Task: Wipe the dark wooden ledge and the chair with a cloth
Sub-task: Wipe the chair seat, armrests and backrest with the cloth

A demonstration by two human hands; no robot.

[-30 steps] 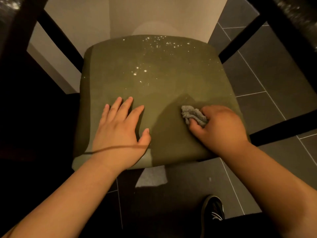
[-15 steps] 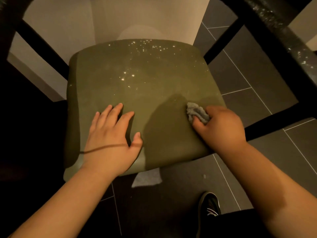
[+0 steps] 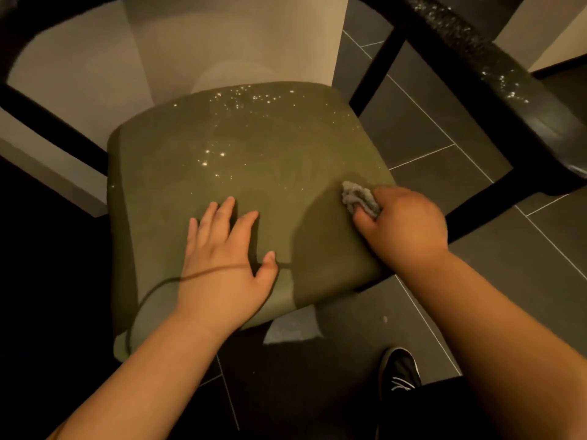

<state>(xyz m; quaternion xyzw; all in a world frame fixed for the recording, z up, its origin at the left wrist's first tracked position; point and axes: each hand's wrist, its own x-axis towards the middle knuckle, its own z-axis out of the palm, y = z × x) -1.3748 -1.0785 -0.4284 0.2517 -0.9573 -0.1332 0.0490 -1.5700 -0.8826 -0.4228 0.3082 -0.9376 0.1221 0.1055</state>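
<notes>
The chair's olive-green padded seat (image 3: 254, 147) fills the middle of the head view, with glinting specks towards its back. My left hand (image 3: 222, 258) rests flat on the front of the seat, fingers spread and straight. My right hand (image 3: 403, 227) grips a small crumpled grey cloth (image 3: 357, 195) and presses it onto the seat near the right front edge. A darker patch of seat (image 3: 320, 246) lies between my two hands.
The chair's black wooden frame rises around the seat: a right armrest (image 3: 495, 77) with shiny specks, and dark bars at left (image 3: 47, 122). Grey floor tiles (image 3: 444, 122) lie to the right, a pale wall behind. My black shoe (image 3: 400, 369) stands below the seat's front.
My right hand with the cloth has slid a little to the right along the seat's front. The view has swung, showing more of the right armrest. My left hand stays flat.
</notes>
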